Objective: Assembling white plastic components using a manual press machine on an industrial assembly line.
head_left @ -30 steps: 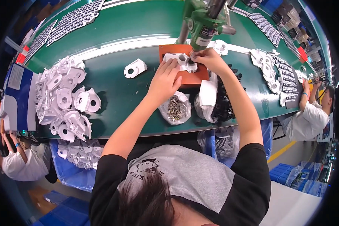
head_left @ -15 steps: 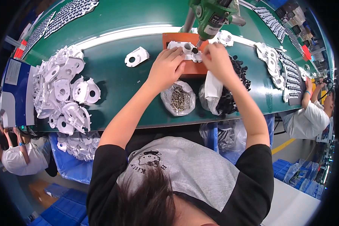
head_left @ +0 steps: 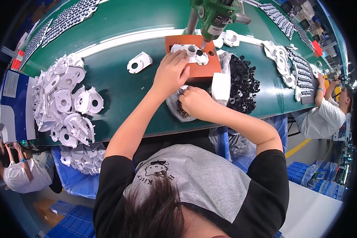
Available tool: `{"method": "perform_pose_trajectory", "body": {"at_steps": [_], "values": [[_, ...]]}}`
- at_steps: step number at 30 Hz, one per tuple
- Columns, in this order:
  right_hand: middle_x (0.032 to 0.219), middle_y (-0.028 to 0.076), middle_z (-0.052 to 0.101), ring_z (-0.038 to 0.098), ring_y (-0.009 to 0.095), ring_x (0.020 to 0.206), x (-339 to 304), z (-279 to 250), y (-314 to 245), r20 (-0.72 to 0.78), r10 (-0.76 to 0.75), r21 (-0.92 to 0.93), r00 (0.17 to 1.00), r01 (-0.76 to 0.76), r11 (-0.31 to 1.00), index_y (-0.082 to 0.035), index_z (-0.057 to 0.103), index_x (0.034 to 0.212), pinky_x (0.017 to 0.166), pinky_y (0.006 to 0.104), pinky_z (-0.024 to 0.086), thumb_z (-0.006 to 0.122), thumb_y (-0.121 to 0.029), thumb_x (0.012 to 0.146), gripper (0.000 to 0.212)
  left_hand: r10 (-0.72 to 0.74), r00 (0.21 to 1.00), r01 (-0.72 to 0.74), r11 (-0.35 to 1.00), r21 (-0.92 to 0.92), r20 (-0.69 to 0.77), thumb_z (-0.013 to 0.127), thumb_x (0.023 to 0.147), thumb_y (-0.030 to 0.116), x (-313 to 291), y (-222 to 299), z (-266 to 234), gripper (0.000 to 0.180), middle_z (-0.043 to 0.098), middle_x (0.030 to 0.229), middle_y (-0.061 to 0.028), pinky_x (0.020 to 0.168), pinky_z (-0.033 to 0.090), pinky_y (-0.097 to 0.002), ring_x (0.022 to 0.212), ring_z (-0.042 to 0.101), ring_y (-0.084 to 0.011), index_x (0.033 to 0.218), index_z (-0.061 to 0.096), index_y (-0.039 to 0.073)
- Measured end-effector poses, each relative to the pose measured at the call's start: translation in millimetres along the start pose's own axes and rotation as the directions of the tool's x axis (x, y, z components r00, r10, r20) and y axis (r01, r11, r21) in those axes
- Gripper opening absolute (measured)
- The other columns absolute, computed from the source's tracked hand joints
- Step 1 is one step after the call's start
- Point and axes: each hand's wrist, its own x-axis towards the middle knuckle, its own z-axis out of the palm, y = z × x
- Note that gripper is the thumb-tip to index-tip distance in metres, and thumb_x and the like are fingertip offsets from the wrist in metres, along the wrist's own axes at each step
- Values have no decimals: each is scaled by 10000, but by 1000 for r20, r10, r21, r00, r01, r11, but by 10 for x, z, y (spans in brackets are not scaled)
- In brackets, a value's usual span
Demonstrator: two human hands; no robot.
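Observation:
On an orange fixture block lies a white plastic housing with a round collar and a black piece in it. My left hand holds the housing's near left side, its fingers laid over the edge and the thumb apart. My right hand is at a clear plastic bag of small metal screws, with curled fingers reaching in; its fingertips are hidden, so I cannot tell what they pinch. Above the housing hangs a green powered driver, its metal tip close to the black piece.
A heap of white housings fills the left of the bench, and a single housing lies nearer the block. Right of the block are a white packet and a pile of black plastic parts. White housings lie farther right.
My right hand has moved from beside the driver tip, back toward me, to the bag of screws. My left hand stays on the housing. The whole view has shifted slightly.

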Motion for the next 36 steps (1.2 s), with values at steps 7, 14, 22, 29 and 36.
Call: {"method": "perform_pose_trajectory", "body": {"at_steps": [7, 14, 22, 29, 36], "values": [[774, 163, 608, 595, 342, 762, 53, -442, 113, 163, 176, 273, 971, -215, 938, 8, 615, 781, 726, 403, 481, 582, -151, 799, 163, -10, 1000, 10, 1000, -15, -14, 592, 773, 142, -13, -8, 23, 283, 579, 1153, -176, 979, 381, -443, 1092, 527, -325, 1015, 596, -5], [775, 172, 609, 594, 289, 720, 113, -619, 490, 46, 315, 458, 948, -300, 836, 22, 608, 852, 682, 347, 463, 562, -116, 829, 147, -38, 999, 38, 999, -34, 5, 580, 802, 134, -23, -2, 11, 280, 561, 1198, -160, 991, 367, -447, 1123, 507, -340, 1052, 588, 6], [842, 120, 631, 573, 179, 790, 295, -448, 1284, -33, 613, 723, 789, -405, 559, 73, 609, 895, 772, 282, 442, 512, -138, 839, 238, -41, 999, 41, 999, -35, 11, 576, 801, 128, -4, 18, 11, 273, 562, 1194, -159, 993, 364, -446, 1129, 505, -331, 1043, 590, 2], [830, 152, 621, 591, 257, 781, 364, -342, 1262, -93, 650, 692, 755, -420, 587, 77, 611, 844, 771, 327, 449, 522, -142, 817, 238, -52, 999, 52, 998, -37, 5, 574, 800, 125, -24, 15, 8, 269, 558, 1206, -155, 997, 361, -446, 1130, 504, -331, 1043, 589, 9], [847, 145, 623, 605, 247, 815, 327, -282, 1263, -102, 637, 699, 764, -401, 593, 62, 591, 913, 774, 322, 455, 576, -205, 838, 278, -57, 998, 57, 997, -55, -8, 575, 801, 125, -15, 16, 29, 270, 555, 1211, -154, 999, 360, -446, 1134, 500, -337, 1044, 588, 10]]}}
